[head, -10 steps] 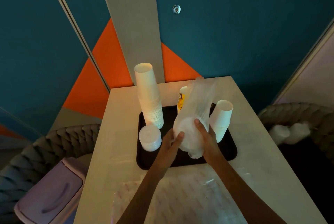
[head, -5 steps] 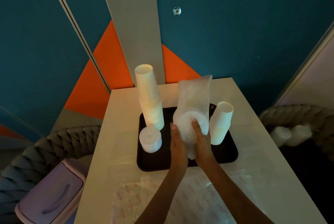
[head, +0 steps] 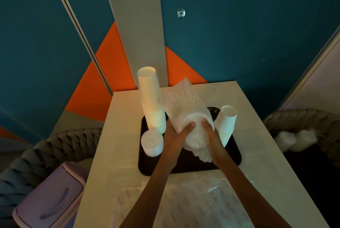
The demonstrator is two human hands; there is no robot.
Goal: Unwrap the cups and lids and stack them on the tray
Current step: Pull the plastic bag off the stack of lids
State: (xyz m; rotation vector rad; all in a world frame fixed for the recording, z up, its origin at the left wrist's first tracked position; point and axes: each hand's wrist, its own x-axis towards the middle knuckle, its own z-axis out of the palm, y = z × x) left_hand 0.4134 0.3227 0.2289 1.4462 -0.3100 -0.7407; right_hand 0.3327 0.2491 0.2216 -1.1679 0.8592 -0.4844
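wrapped lids (head: 185, 110) rise above both hands (head: 176, 134) (thumbs on top).

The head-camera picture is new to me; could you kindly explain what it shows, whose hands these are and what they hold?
There is no machine: one camera on a person's head looks down at their own bare hands. The left hand and right hand together grip a plastic sleeve that seems to hold round lids, above a black tray on a pale table. On the tray stand a tall cup stack, a shorter cup stack and a small lid stack. Empty wrappers lie nearer the person.
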